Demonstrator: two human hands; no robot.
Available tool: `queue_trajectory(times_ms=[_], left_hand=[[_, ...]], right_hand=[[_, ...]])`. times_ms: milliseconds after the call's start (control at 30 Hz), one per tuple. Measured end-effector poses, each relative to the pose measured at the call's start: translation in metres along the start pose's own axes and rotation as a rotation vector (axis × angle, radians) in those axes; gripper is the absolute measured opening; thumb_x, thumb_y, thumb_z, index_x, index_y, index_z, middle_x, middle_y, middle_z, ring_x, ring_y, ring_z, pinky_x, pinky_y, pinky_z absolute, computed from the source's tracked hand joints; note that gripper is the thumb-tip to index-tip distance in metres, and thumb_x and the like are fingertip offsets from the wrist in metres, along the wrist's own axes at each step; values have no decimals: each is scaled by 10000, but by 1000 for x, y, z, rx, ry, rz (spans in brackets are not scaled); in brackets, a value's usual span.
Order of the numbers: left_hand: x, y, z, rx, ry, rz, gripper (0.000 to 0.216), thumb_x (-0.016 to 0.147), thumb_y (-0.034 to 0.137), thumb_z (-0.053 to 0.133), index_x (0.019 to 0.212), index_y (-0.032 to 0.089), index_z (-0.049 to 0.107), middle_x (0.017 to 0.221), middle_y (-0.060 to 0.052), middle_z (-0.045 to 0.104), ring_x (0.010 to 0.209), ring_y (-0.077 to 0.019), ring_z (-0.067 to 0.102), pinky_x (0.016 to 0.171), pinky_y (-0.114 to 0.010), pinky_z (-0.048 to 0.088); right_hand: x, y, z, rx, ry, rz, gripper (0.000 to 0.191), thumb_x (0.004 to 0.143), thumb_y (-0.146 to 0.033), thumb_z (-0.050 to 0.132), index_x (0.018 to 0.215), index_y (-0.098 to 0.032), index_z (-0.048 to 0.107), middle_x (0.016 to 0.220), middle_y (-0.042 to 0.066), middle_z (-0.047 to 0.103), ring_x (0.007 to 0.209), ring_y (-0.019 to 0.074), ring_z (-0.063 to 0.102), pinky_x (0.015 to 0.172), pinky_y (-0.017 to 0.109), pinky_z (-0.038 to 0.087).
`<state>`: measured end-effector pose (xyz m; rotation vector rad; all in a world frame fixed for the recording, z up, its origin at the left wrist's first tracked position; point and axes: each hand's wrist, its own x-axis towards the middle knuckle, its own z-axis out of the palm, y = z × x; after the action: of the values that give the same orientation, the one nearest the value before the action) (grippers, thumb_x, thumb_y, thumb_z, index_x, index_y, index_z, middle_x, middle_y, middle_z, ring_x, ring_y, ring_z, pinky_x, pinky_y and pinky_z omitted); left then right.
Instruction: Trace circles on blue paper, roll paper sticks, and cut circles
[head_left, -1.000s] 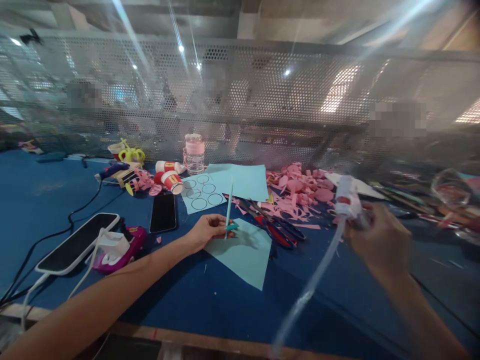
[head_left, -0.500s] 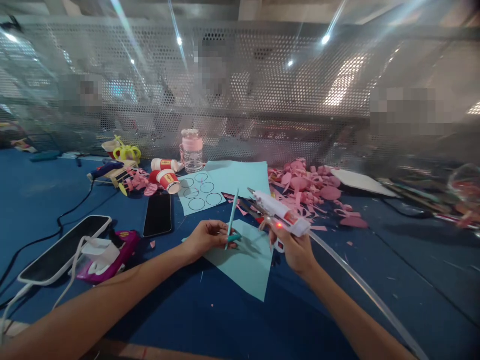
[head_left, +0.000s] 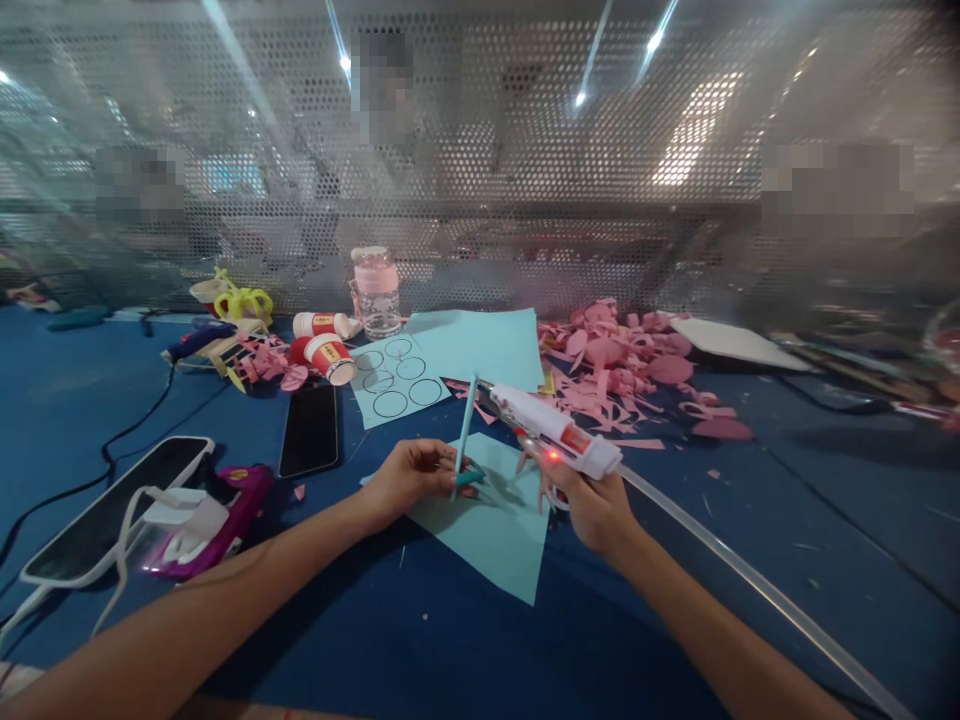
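Note:
My left hand (head_left: 420, 475) pinches a thin light-blue paper strip (head_left: 466, 430) that stands nearly upright. A darker teal piece (head_left: 470, 477) is at its lower end, by the fingertips; whether the two are joined I cannot tell. My right hand (head_left: 592, 500) is wrapped round a white glue gun (head_left: 544, 415) with a red light lit on its side. A long clear glue stick (head_left: 720, 545) sticks out of its back. The dark nozzle is at the strip's top end; contact cannot be made out. Beneath both hands lies a light-blue paper sheet (head_left: 499, 545).
Behind are a sheet with printed circles (head_left: 390, 403), blue paper (head_left: 480, 340), pink paper scraps (head_left: 600, 350) and a pink-lidded bottle (head_left: 376, 295). Leftward lie paper cups (head_left: 330, 357), a black phone (head_left: 310, 432), a white-edged phone (head_left: 112, 510) and a purple power strip (head_left: 240, 510) with cables.
The glue gun's nozzle has shifted left to the top of the paper strip. My left hand stays almost where it was. The camera view has shifted slightly.

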<state>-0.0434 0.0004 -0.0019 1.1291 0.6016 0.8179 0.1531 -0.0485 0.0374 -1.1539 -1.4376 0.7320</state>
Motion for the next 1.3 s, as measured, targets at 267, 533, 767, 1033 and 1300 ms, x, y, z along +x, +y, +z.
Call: queue_trajectory(times_ms=[267, 533, 767, 1033, 1300], left_hand=[[0, 0, 1, 0, -1, -13, 266, 579, 240, 784, 774, 114, 653, 697, -31, 680, 639, -142, 653, 645, -247, 487], [-1, 3, 2, 51, 13, -28, 265, 594, 266, 775, 785, 124, 657, 699, -34, 680, 651, -144, 647, 634, -241, 474], [-1, 4, 2, 92, 24, -35, 287, 605, 291, 767, 809, 122, 658, 707, -37, 670, 667, -147, 642, 622, -235, 451], [-2, 4, 3, 66, 22, -21, 315, 588, 302, 779, 808, 114, 656, 694, -35, 675, 653, -140, 641, 628, -235, 465], [0, 2, 1, 65, 32, 1, 280, 601, 278, 771, 802, 121, 654, 687, -28, 672, 650, -141, 647, 593, -218, 463]], right_hand=[[2, -4, 0, -27, 21, -31, 290, 724, -372, 581, 519, -174, 526, 500, -10, 492, 476, 104, 458, 455, 237, 397], [2, -5, 0, -50, -12, -14, 267, 738, -390, 559, 597, -167, 598, 506, 3, 537, 460, 119, 492, 448, 243, 412], [1, -8, 0, -30, -8, 13, 293, 723, -425, 561, 616, -156, 600, 432, -12, 469, 427, 114, 448, 403, 234, 369], [1, -9, 1, -19, -17, 62, 277, 712, -413, 577, 654, -146, 626, 477, -1, 510, 406, 104, 443, 369, 226, 347], [0, -6, 0, -37, -45, 68, 264, 730, -400, 572, 654, -149, 601, 500, 7, 525, 459, 116, 478, 402, 226, 382]])
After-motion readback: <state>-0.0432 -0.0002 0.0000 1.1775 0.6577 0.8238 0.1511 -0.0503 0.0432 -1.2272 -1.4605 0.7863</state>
